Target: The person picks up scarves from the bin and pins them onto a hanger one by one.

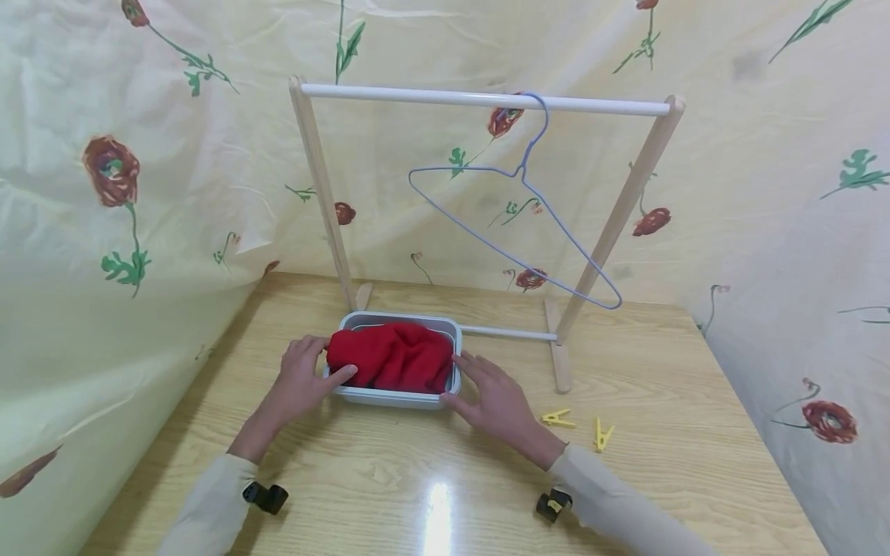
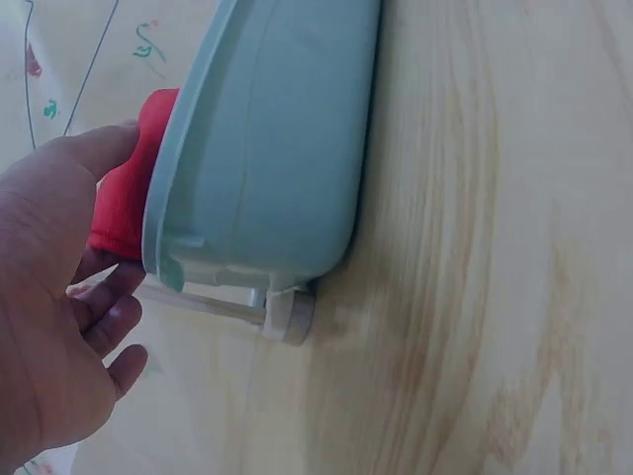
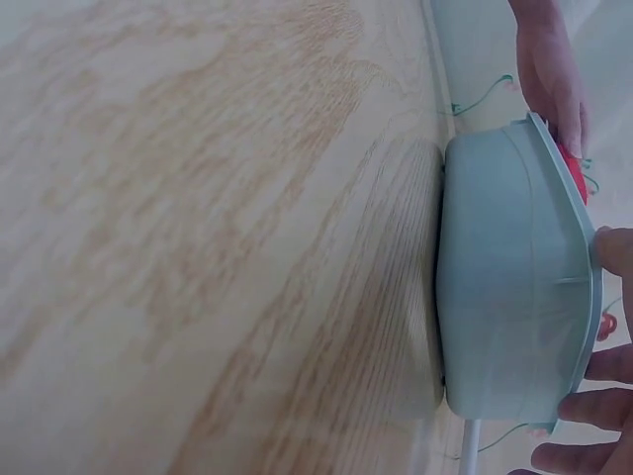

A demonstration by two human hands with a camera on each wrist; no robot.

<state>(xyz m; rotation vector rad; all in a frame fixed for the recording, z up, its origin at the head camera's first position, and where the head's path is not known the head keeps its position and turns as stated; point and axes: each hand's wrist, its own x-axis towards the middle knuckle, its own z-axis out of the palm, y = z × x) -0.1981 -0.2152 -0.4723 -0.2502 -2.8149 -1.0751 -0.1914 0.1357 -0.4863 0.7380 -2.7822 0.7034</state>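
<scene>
Lengthwise, the red cloth (image 1: 392, 355) runs left to right inside the pale plastic basin (image 1: 392, 398), nearer the left hand (image 1: 300, 384), whose parted thumb and fingers touch the cloth's left end without evident grip, while the right hand (image 1: 495, 400), fingers spread, touches the basin's right rim.

Cloth (image 1: 392, 357) lies in the basin (image 1: 399, 399), left of two clothespins (image 1: 602, 436).
</scene>
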